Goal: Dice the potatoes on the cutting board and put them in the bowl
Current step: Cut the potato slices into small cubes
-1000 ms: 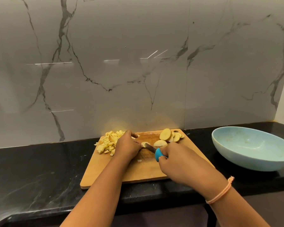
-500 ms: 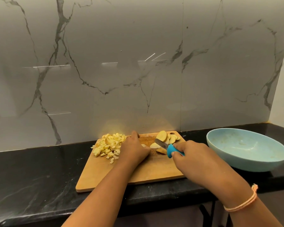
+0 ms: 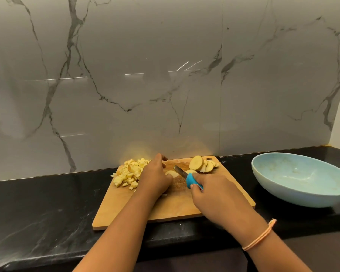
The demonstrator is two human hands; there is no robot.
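Potato slice [image 3: 171, 173]: lies flat at mid-board, its left part under the left fingertips and the blade at its right edge.
Left hand [image 3: 155, 179]: fingers curled down onto the slice and pinning it, with the knuckles towards the blade.
Right hand [image 3: 214, 195]: wrapped round the blue handle of the knife [image 3: 180, 171]. The blade points away towards the wall; I cannot tell whether its tip touches the wood.
Doing it well: probably keep the fingertips tucked behind the knuckles, cut strips first, then turn and cross-cut to match the cubes already made.
Uncut slices [image 3: 201, 163]: a leaning stack at the board's far right corner, with one more slice just beside the blade.
Diced pile [image 3: 130, 173]: at the far left corner, against the back of the left hand, with a few cubes at the very edge.
Cutting board [image 3: 175, 209]: its near half is bare wood.
Bowl [image 3: 294, 195]: pale blue, on the black counter [image 3: 37, 203] to the right, apart from the board. No potato shows in it.
In the way: the pile sits on the side away from the bowl, so moving it across means passing the knife and the stack. Loose edge cubes may roll off.
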